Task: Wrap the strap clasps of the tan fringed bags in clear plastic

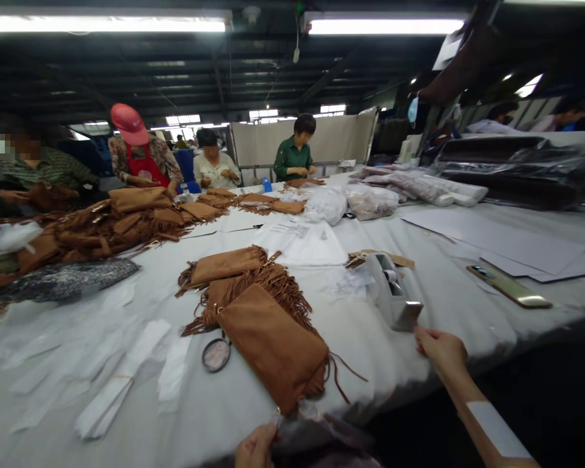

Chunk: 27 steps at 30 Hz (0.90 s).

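Note:
A brown fringed suede bag (273, 341) lies in front of me, its near corner ending in a small metal clasp. Right at that clasp, the fingertips of my left hand (257, 445) are pinched on a small pale piece whose kind I cannot make out. My right hand (442, 352) is closed in a pinch at the metal cutting edge of a grey tape dispenser (394, 299); the clear tape there is barely visible. More brown fringed bags (227, 265) lie partly beneath the front one. A round dark-rimmed object (216, 355) rests beside it.
Paper strips (107, 400) lie at left, near a large heap of brown bags (131, 224). A phone (509, 286) and white sheets (497, 240) are at right. Plastic-wrapped goods (517, 172) stand behind. Several co-workers sit or stand across the table.

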Each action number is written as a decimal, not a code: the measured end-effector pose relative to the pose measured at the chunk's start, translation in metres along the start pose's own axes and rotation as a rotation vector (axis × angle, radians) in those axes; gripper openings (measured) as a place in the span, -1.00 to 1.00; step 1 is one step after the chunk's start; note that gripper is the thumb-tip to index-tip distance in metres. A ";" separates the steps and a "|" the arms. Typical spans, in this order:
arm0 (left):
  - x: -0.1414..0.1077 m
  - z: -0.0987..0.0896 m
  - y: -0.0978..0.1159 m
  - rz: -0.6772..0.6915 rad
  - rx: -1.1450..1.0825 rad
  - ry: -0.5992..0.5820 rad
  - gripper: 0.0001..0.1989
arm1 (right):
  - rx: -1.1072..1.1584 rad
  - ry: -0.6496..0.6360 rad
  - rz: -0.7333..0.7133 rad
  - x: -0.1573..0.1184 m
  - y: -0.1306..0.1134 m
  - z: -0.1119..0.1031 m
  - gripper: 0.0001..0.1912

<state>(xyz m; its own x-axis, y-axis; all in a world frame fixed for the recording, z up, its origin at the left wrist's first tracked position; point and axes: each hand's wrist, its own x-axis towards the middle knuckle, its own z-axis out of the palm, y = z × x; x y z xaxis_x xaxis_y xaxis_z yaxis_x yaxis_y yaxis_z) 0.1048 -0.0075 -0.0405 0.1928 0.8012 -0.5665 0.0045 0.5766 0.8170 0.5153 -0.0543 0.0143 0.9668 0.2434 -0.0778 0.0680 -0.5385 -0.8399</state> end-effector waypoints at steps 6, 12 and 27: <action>-0.012 -0.005 0.009 0.187 0.109 -0.019 -0.48 | 0.093 -0.496 -0.166 -0.112 -0.004 0.023 -0.65; -0.019 -0.015 0.019 0.371 0.396 -0.046 -0.58 | 0.137 -1.250 -0.280 -0.242 -0.045 0.064 -0.65; -0.017 -0.026 0.017 0.527 0.500 -0.100 -0.62 | -0.148 -1.036 -0.450 -0.272 -0.032 0.099 -0.63</action>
<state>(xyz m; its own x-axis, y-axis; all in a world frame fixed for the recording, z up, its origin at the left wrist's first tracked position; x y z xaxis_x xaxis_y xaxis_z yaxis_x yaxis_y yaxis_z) 0.0765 -0.0072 -0.0193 0.3815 0.9198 -0.0921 0.3295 -0.0422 0.9432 0.2254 -0.0237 0.0089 0.1830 0.9510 -0.2491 0.4521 -0.3064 -0.8377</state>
